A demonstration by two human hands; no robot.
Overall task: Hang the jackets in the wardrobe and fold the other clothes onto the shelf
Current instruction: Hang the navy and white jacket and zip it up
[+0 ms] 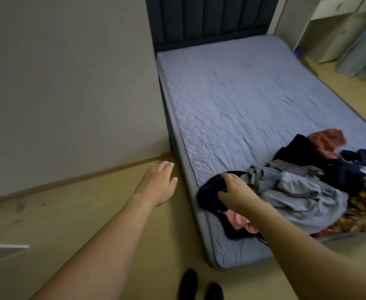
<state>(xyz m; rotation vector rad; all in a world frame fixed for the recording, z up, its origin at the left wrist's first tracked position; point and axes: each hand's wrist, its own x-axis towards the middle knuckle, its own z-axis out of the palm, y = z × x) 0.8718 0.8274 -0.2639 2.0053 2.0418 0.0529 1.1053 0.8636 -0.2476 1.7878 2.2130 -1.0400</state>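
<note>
Our dark garment (212, 194) lies at the near left edge of the clothes pile (307, 187), close to the corner of the mattress (231, 100). Our right hand (235, 190) is on it, fingers curled over its top and thumb tucked against its near side, so we grip a bunch of the cloth. Whether it is a jacket or something to fold we cannot tell from here; it is crumpled and shows no collar or zip.

We judge that we are at the picking step: taking one piece off the pile before sorting it. The next move calls for lifting it free, and a pink piece (241, 221) lies right under our wrist, touching the dark cloth, so it may drag along. We would then shake the piece open to see what it is.

Our left hand (158, 182) hangs over the floor (69, 213) beside the bed, well apart from the clothes. Its fingers are straight and a little spread, holding nothing.

Further into the pile sit a grey garment (303, 195), navy pieces, a rust-red one (326, 139) and a patterned cloth (363, 206). The dark headboard (208, 20) stands at the far end. No wardrobe or shelf is in view, so we must turn away from the bed to reach them.
</note>
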